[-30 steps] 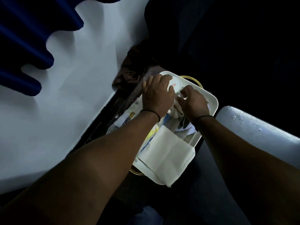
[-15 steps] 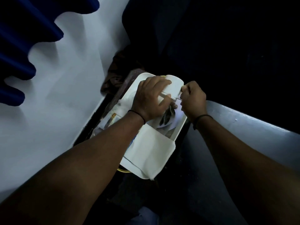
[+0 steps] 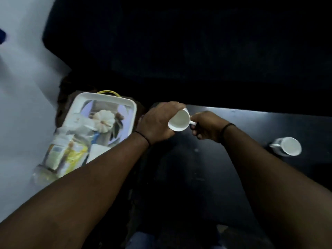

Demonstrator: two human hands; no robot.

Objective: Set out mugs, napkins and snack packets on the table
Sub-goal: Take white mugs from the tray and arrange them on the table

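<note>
A white mug (image 3: 179, 120) hangs tilted in the air over the dark table (image 3: 251, 126), its mouth turned toward me. My left hand (image 3: 158, 123) wraps its body and my right hand (image 3: 206, 127) pinches its handle. A second white mug (image 3: 289, 146) stands on the table at the right. To the left lies a white tray (image 3: 79, 105) with a pumpkin picture; snack packets (image 3: 68, 153) and a white napkin (image 3: 97, 151) rest at its near end, partly hidden by my left forearm.
A pale wall (image 3: 23, 97) fills the left side. A yellow band (image 3: 107, 92) peeks out behind the tray's far rim. Beyond the table everything is dark. Blue cloth (image 3: 138, 239) shows at the bottom edge.
Both hands have lifted the mug out of the tray and carried it right, over the table. The view has swung right, bringing the second mug into sight.
</note>
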